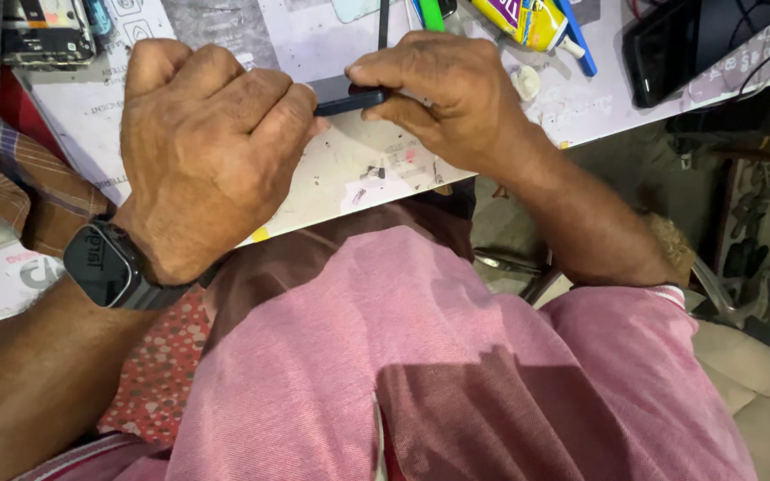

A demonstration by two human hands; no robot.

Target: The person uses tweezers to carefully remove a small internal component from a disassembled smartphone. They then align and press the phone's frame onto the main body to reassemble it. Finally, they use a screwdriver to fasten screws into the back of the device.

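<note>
The person wears a pink shirt with short sleeves. On the left wrist sits a black smartwatch (square screen, dark band).

**One camera on my head, looking down**

There is a single view, worn on my head and tipped steeply down over my chest. It sits close: my left hand and right hand fill the upper middle, my pink shirt the lower half. Ahead it reaches the near edge of the white worktable. To the right it catches some floor.
</note>
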